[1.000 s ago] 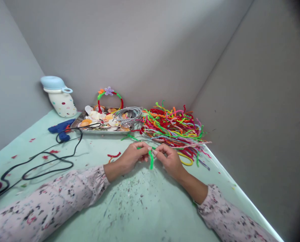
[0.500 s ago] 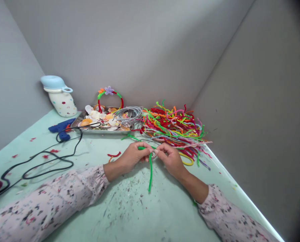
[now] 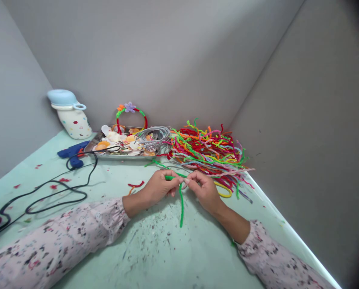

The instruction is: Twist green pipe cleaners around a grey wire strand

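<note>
A green pipe cleaner (image 3: 181, 206) runs between my two hands, its loose end hanging down toward the table. My left hand (image 3: 164, 185) pinches it between thumb and forefinger. Just to the right, my right hand (image 3: 201, 188) is closed at the same spot, thumb and fingertips pressed together on the pipe cleaner. The fingertips of both hands nearly touch, and they hide the point where the strand is bent or wound. A short green stretch shows above the fingers.
Behind my hands lies a heap of colourful pipe cleaners (image 3: 206, 150). Left of it are a metal tray (image 3: 122, 157) of shells, a coil of grey wire (image 3: 155, 136), a decorated hoop (image 3: 145, 120), a blue glue gun (image 3: 72, 151), a black cord (image 3: 59, 200) and a bottle (image 3: 74, 122).
The hanging end of the green pipe cleaner has swung slightly to the right. Both hands keep their pinch in nearly the same place.
</note>
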`<state>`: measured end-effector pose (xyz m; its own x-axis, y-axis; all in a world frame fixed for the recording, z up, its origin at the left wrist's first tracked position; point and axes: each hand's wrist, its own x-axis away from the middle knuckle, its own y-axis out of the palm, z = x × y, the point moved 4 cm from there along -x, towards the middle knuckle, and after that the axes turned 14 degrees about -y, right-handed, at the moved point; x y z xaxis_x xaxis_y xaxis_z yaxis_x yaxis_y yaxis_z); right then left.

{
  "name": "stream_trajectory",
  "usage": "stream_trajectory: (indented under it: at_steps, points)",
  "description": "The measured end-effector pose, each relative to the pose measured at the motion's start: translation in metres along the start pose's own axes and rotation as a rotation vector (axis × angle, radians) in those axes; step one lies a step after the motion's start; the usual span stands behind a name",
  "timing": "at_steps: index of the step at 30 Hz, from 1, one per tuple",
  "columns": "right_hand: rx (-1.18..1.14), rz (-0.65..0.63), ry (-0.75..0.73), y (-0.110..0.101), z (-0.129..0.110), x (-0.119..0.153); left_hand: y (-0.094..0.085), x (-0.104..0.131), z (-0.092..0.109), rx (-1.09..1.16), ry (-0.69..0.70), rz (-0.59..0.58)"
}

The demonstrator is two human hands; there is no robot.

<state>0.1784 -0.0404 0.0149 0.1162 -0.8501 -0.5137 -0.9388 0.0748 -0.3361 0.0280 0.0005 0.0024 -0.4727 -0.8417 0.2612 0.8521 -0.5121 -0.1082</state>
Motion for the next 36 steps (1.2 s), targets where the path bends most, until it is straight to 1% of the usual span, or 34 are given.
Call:
stream_trajectory:
  at_steps: [8,11,17,21,30,32,36]
  points:
    - [0.001,0.007,-0.015,-0.0001,-0.0007,-0.0004,0.0014,-0.001,-0.0007,0.083,-0.011,-0.054]
    - [-0.004,0.011,-0.011,0.0,-0.0008,-0.0005,0.0006,-0.001,-0.0009,0.084,-0.004,-0.04]
    - [-0.012,0.01,-0.012,0.0002,0.0009,-0.0003,-0.0014,0.0003,0.0017,0.019,0.008,-0.026]
    - [-0.008,0.013,-0.004,0.0,0.0006,-0.0004,-0.0018,-0.001,0.001,0.031,0.003,-0.034]
    - [-0.016,0.003,0.006,0.0008,0.0026,0.0013,-0.0015,-0.0004,0.0012,0.035,0.013,-0.008]
    - [-0.01,0.009,-0.001,0.0007,0.0027,0.001,-0.0014,0.0001,0.0018,0.036,0.011,-0.024]
    - [-0.01,0.022,-0.011,0.0001,0.0025,-0.0003,0.0002,-0.0006,0.001,0.113,0.019,-0.105]
